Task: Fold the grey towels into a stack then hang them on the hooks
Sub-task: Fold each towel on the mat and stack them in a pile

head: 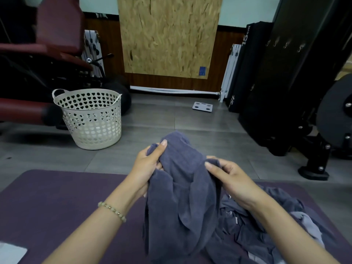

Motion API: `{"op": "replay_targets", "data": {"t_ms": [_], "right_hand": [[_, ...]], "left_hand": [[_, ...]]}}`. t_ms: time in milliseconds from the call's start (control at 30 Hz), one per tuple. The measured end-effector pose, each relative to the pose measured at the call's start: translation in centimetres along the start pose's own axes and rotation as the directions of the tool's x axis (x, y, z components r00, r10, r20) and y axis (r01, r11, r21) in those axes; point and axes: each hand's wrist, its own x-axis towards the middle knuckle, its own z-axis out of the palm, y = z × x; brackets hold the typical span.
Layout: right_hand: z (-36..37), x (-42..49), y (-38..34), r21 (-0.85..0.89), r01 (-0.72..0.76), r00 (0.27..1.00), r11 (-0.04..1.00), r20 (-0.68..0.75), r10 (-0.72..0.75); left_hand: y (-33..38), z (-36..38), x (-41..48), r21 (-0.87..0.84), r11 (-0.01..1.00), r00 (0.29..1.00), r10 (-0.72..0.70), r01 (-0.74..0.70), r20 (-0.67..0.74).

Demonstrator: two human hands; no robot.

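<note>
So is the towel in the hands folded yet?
Not folded: the grey towel hangs bunched and creased, gripped by the left hand and right hand.

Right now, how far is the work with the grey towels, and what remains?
Done: nothing visible; no folded stack lies on the purple mat. In hand: the left hand and the right hand both grip one grey towel near its top, and it hangs crumpled. Left: fold it, fold the loose pile beside it on the mat, stack them, then hang them on the hooks, which look bare.
</note>
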Motion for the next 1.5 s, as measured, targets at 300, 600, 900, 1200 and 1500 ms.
{"op": "replay_targets", "data": {"t_ms": [300, 600, 900, 1200, 1500], "right_hand": [[1.9, 0.4, 0.2, 0.106, 0.044, 0.975, 0.993, -0.219, -0.02], [2.5, 0.7, -0.1, -0.071, 0.094, 0.995, 0.993, -0.032, -0.097], [2.3, 0.7, -0.2, -0.134, 0.161, 0.972, 0.978, -0.149, -0.18], [1.1, 0.9, -0.5, -0.096, 0.199, 0.966, 0.975, -0.149, -0.212], [1.3, 0.5, -1.1, 0.007, 0.145, 0.973, 0.989, -0.181, -0.141]], "left_hand": [[-3.1, -0.6, 0.6, 0.413, 0.898, 0.986, 0.166, -0.152, 0.003], [-3.3, 0.7, -0.4, 0.37, 0.925, 0.981, 0.006, -0.08, 0.196], [-2.7, 0.3, -0.4, 0.348, 0.932, 0.99, 0.057, -0.099, 0.128], [-2.7, 0.3, -0.4, 0.075, 0.982, 0.977, -0.18, 0.172, 0.116], [-2.9, 0.4, -0.6, 0.156, 0.962, 0.955, -0.25, 0.226, 0.161]]}}
